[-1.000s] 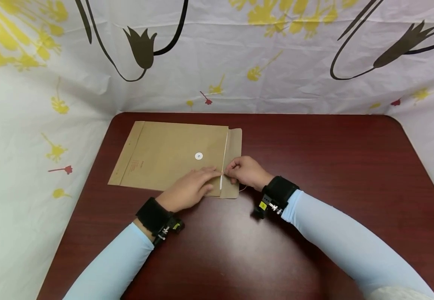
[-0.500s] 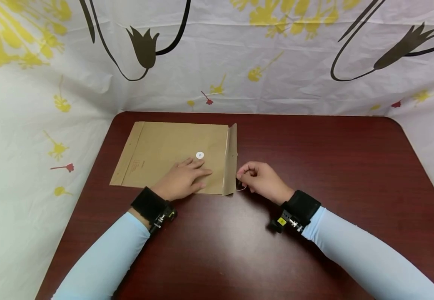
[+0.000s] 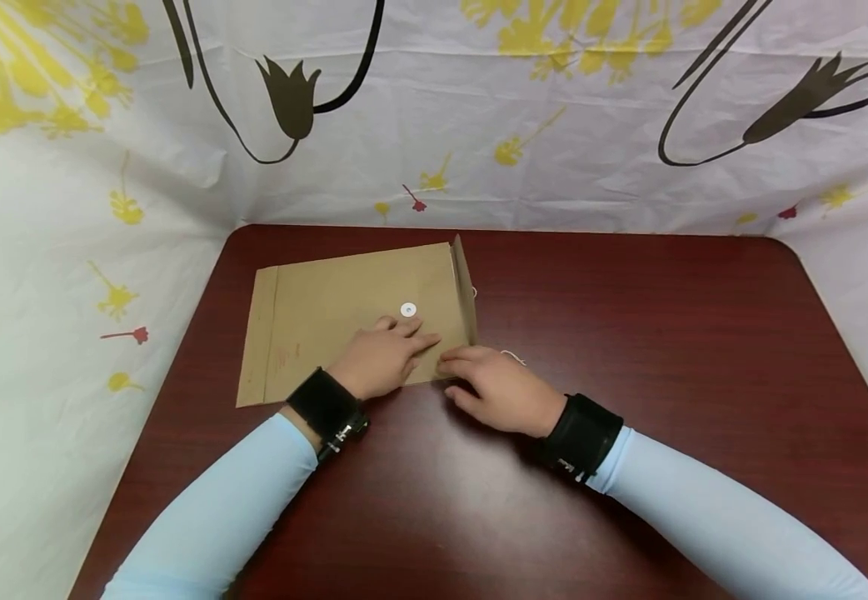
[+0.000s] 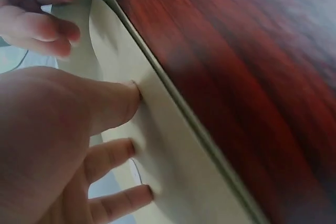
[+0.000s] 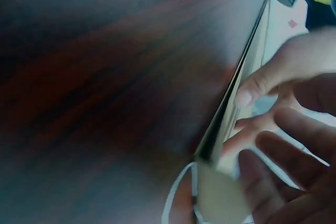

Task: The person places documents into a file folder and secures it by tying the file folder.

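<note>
A brown kraft envelope (image 3: 329, 312) lies on the table, its flap (image 3: 466, 287) on the right side tilted up. On its face is a round white button (image 3: 408, 309). My left hand (image 3: 377, 358) rests flat on the envelope below the button, fingers spread. In the left wrist view the thumb (image 4: 118, 106) and fingertips touch the paper. My right hand (image 3: 505, 390) is at the envelope's near right corner with fingers extended and holds nothing. A thin white string (image 3: 512, 357) shows beyond the right hand. In the right wrist view the string (image 5: 169, 200) hangs by the flap end.
The dark red wooden table (image 3: 666, 333) extends right and toward me. White cloth with printed flowers (image 3: 591, 192) hangs behind and at the sides. Each wrist wears a black band (image 3: 584, 433) with a small camera.
The right hand was at the flap edge, then near the string, and is now at the near corner. The flap has risen, and the envelope has turned slightly. The left hand slid back, then slightly right.
</note>
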{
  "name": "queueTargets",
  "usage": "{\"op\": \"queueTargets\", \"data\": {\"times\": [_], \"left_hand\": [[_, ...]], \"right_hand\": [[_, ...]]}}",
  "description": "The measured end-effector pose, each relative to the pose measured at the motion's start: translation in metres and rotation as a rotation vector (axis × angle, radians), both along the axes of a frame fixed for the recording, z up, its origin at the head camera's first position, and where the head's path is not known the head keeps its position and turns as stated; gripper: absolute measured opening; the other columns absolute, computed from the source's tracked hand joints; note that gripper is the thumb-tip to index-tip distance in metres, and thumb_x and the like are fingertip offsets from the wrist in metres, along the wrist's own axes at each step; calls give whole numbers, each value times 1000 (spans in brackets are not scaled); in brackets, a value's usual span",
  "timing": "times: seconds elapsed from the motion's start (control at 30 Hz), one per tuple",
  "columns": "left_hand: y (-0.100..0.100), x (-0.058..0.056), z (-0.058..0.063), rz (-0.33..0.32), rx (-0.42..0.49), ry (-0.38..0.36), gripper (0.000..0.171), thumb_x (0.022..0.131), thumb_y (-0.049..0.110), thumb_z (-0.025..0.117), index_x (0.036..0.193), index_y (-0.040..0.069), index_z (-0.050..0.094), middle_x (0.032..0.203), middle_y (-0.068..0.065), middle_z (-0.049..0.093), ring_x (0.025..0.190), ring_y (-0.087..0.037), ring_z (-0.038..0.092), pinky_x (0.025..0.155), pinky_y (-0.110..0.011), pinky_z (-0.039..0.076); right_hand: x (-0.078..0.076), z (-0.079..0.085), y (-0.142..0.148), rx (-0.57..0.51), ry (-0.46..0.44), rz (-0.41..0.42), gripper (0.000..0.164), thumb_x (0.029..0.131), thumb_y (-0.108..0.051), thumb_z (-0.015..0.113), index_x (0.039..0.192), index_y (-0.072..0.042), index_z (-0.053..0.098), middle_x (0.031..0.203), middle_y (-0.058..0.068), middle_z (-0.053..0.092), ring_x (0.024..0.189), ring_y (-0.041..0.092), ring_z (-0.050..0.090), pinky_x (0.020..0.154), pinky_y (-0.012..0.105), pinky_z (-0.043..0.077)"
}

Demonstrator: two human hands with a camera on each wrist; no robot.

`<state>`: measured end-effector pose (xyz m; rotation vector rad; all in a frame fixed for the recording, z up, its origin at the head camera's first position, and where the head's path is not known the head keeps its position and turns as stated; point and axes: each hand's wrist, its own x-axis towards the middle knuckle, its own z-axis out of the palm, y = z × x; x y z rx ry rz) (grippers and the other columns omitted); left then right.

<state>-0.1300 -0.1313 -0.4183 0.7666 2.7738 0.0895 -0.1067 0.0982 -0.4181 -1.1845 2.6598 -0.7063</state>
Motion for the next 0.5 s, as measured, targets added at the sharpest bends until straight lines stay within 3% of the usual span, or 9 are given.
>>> {"op": "queueTargets", "data": {"times": [0.13, 0.27, 0.4, 0.5], "left_hand": [[7, -5, 0, 23, -26, -46, 53, 102, 31, 53, 153, 35, 41, 162, -3, 35, 135, -32, 43, 85, -56, 53], [8, -8, 3, -14, -33, -71, 62, 96, 18, 56, 155, 30, 39, 162, -3, 34, 133, -31, 43, 86, -49, 53], [-1, -12, 5, -80, 57, -130, 63, 95, 14, 57, 155, 19, 39, 163, -6, 32, 141, -30, 39, 108, -45, 42], [-13, -18, 6, -110, 160, -229, 60, 98, 16, 60, 154, 14, 40, 162, -8, 32, 147, -28, 33, 119, -43, 28]], "right_hand": [[3, -2, -1, 168, 143, 71, 40, 96, -30, 65, 133, -14, 64, 141, 10, 59, 129, 28, 55, 104, 44, 47], [3, -2, 5, 301, 205, 115, 54, 94, -42, 67, 143, -20, 57, 145, 9, 55, 133, 29, 53, 97, 50, 51], [0, 1, 11, 359, 214, 99, 62, 93, -54, 65, 144, -22, 55, 143, 6, 56, 133, 26, 52, 86, 53, 55], [-2, 2, 15, 369, 219, 81, 62, 92, -57, 63, 141, -19, 58, 140, 6, 57, 132, 26, 53, 86, 51, 56]]}}
